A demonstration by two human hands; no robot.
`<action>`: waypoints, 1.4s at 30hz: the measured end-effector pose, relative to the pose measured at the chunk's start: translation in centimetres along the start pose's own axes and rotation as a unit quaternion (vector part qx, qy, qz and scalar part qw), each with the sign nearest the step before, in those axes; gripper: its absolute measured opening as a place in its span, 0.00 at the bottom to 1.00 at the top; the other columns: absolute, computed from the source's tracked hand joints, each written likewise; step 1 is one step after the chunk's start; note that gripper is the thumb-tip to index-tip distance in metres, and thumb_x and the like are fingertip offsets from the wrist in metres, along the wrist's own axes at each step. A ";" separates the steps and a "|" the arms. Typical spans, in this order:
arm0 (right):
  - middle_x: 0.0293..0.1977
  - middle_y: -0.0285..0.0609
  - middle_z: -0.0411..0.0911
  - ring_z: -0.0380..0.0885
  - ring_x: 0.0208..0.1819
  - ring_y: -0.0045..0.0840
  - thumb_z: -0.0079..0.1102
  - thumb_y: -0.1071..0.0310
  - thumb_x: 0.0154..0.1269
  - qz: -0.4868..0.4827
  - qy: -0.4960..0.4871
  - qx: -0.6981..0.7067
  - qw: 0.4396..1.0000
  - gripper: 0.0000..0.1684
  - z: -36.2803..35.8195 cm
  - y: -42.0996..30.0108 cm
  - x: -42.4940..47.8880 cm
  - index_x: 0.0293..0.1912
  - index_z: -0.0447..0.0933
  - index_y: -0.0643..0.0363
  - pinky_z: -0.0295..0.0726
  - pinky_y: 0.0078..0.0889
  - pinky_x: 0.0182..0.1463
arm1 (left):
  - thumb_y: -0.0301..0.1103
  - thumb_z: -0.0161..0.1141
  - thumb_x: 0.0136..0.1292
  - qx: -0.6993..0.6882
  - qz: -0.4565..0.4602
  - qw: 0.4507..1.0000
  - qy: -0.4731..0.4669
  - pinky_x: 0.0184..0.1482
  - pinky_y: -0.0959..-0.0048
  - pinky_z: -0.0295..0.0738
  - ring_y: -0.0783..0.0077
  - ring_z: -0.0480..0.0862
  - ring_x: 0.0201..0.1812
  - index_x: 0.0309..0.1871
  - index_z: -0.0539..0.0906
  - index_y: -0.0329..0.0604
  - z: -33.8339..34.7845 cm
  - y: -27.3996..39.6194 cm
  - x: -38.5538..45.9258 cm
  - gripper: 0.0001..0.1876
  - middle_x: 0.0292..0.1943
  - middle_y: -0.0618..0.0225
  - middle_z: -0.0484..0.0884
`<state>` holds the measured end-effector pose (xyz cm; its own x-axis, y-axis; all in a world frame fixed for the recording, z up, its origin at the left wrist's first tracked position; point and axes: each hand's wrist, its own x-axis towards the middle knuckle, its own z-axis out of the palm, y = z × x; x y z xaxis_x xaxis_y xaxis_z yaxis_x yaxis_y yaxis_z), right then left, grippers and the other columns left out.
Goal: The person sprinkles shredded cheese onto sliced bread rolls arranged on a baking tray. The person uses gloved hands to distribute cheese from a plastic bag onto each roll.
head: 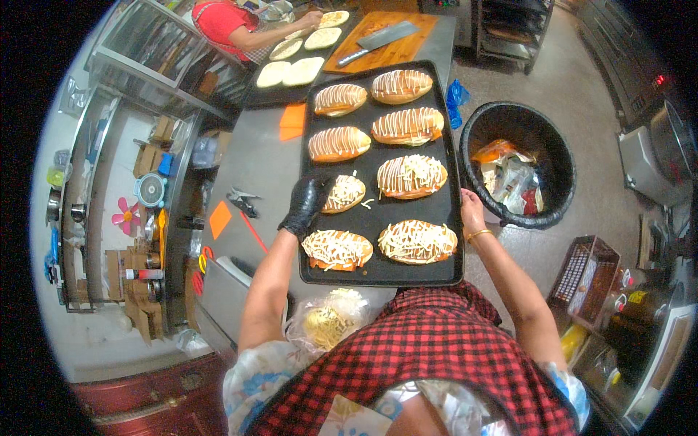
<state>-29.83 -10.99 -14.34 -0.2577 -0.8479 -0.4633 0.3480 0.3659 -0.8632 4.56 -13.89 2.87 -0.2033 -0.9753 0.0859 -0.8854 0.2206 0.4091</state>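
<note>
A black baking tray (376, 215) with several filled buns in two columns lies before me. My right hand (472, 211), bare with a bracelet at the wrist, grips the tray's right edge. My left hand (310, 201), in a black glove, is over the left edge, covering the left end of a bun (344, 194) topped with pale shreds. Its fingers blend into the dark tray, so their grip is unclear. Shreds also top the two nearest buns (337, 249) and part of another bun (413, 176). White sauce lines stripe the farther buns (402, 86).
Beyond the tray, a cleaver (379, 42) lies on a wooden board (401, 52). A co-worker's hand (312, 19) touches split bread on another tray (289, 97). A lined bin (567, 163) stands right. A bag of shreds (327, 321) sits below the tray; black tongs (244, 200) lie left.
</note>
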 end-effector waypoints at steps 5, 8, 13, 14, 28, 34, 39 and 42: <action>0.35 0.36 0.74 0.70 0.36 0.18 0.46 0.68 0.64 -0.005 0.013 0.011 1.000 0.13 0.4 0.1 -0.4 0.44 0.72 0.64 0.69 0.20 0.43 | 0.36 0.54 0.58 -0.074 0.013 0.996 -0.058 0.39 0.66 0.73 0.59 0.81 0.33 0.39 0.82 0.41 -1.1 -1.5 4.3 0.11 0.33 0.51 0.81; 0.35 0.36 0.75 0.70 0.35 0.17 0.45 0.69 0.64 -0.017 0.017 0.002 1.000 0.12 0.2 0.2 -0.3 0.44 0.72 0.64 0.70 0.19 0.41 | 0.39 0.55 0.56 0.202 0.119 0.965 -0.117 0.39 0.64 0.73 0.54 0.80 0.34 0.35 0.82 0.42 0.9 -1.2 7.8 0.11 0.32 0.51 0.80; 0.34 0.36 0.75 0.71 0.34 0.17 0.44 0.70 0.64 -0.035 0.001 0.011 0.999 0.12 0.0 0.4 -0.4 0.43 0.72 0.64 0.70 0.18 0.40 | 0.39 0.55 0.56 0.337 0.128 0.911 -0.199 0.39 0.63 0.73 0.54 0.80 0.34 0.35 0.82 0.42 5.3 0.9 10.9 0.12 0.32 0.51 0.80; 0.34 0.36 0.75 0.71 0.34 0.17 0.44 0.70 0.64 -0.053 -0.003 0.007 0.999 0.11 -0.2 0.6 -0.4 0.42 0.73 0.64 0.70 0.18 0.40 | 0.39 0.55 0.56 0.337 0.120 0.910 -0.209 0.39 0.63 0.73 0.54 0.80 0.34 0.35 0.82 0.42 5.9 1.2 11.1 0.12 0.31 0.51 0.80; 0.30 0.34 0.75 0.71 0.29 0.16 0.41 0.72 0.62 -0.023 0.008 0.010 1.000 0.10 0.6 -0.9 -2.0 0.40 0.72 0.62 0.72 0.17 0.35 | 0.39 0.55 0.55 0.333 0.110 0.915 -0.200 0.39 0.61 0.73 0.53 0.80 0.35 0.34 0.82 0.41 5.9 1.5 10.8 0.12 0.31 0.53 0.81; 0.30 0.35 0.75 0.72 0.30 0.17 0.41 0.72 0.63 -0.034 0.013 0.004 0.999 0.11 0.4 0.0 -1.2 0.40 0.73 0.62 0.72 0.18 0.35 | 0.39 0.55 0.54 0.310 0.120 0.926 -0.178 0.39 0.60 0.74 0.52 0.80 0.35 0.34 0.82 0.41 0.9 0.8 9.2 0.12 0.31 0.53 0.81; 0.31 0.37 0.76 0.72 0.30 0.18 0.43 0.73 0.62 -0.032 0.007 0.031 0.999 0.11 0.3 -0.1 -1.3 0.40 0.74 0.65 0.72 0.19 0.36 | 0.39 0.55 0.54 0.295 0.134 0.929 -0.182 0.39 0.60 0.74 0.52 0.80 0.35 0.34 0.82 0.41 0.2 1.2 6.5 0.12 0.31 0.54 0.81; 0.30 0.37 0.76 0.72 0.30 0.17 0.43 0.73 0.61 -0.040 0.000 0.019 0.999 0.11 0.5 -0.8 -1.8 0.40 0.74 0.65 0.71 0.18 0.35 | 0.39 0.55 0.54 0.269 0.172 0.926 -0.201 0.38 0.60 0.74 0.53 0.80 0.34 0.35 0.82 0.44 -0.5 0.6 5.6 0.12 0.31 0.54 0.81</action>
<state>-29.23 -9.97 -12.74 -0.2860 -0.8736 -0.3938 0.3607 0.2826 -0.8888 3.13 -19.24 4.07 -0.5556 -0.7891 -0.2622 -0.7975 0.5949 -0.1005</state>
